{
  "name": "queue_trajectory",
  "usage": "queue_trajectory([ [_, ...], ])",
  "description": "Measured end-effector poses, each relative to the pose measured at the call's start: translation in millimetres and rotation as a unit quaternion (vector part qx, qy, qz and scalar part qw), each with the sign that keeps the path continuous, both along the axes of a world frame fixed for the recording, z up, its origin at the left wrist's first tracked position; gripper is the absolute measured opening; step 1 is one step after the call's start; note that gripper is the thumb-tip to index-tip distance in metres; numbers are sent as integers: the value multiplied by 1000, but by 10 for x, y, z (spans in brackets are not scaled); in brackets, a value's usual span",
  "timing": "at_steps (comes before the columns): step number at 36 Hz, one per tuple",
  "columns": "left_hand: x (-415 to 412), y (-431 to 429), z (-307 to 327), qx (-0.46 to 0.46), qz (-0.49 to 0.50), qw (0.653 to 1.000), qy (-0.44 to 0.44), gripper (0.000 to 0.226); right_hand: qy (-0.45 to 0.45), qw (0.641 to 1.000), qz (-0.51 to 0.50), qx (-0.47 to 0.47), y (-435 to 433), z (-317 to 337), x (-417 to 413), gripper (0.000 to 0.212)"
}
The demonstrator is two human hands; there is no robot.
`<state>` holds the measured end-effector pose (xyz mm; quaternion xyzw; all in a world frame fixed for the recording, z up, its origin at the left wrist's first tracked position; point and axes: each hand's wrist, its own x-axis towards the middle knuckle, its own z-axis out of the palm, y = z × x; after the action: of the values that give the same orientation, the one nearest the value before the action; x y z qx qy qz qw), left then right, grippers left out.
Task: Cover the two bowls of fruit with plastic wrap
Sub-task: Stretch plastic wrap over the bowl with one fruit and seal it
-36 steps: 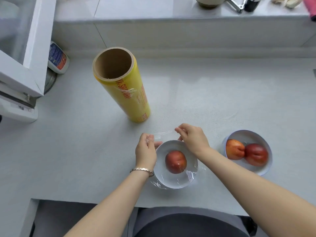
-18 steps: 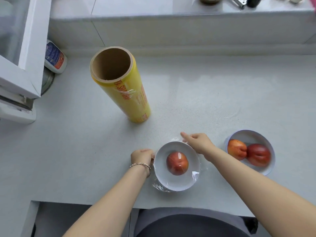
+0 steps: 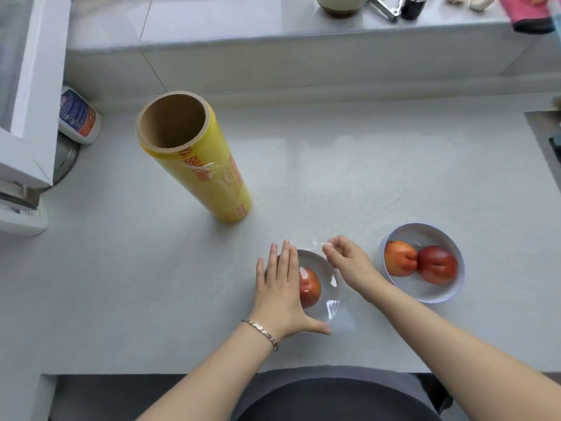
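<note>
On the counter (image 3: 364,177), my left hand (image 3: 280,287) lies flat over the bowl (image 3: 312,259); my right hand (image 3: 349,265) pinches plastic wrap (image 3: 317,244).

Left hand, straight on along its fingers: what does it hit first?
Likely nothing near: beyond the left hand lies bare counter up to the back ledge wall; the plastic wrap roll stands left of that line.
</note>
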<state>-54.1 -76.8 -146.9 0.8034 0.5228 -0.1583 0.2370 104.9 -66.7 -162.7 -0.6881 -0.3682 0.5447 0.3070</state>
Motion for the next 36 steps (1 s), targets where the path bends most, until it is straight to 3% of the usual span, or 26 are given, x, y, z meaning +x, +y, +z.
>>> queue_trajectory([
  [12, 14, 20, 44, 6, -17, 1000, 7, 142, -72, 991, -72, 88, -89, 9, -17, 16],
  [21, -13, 17, -162, 76, -8, 997, -24, 142, -133, 989, -68, 1, 18, -292, 79, 10],
  [27, -11, -4, -105, 26, -5, 1000, -2, 145, -87, 987, -58, -125, 74, -286, 3, 28],
  [31, -50, -5, -58, 25, 81, 996, 9, 146, 13, 985, -44, -168, 12, -114, 61, 51],
  [36, -83, 40, 5, 23, 166, 986, 17, 139, 128, 977, -27, -170, -189, -164, 74, 38],
])
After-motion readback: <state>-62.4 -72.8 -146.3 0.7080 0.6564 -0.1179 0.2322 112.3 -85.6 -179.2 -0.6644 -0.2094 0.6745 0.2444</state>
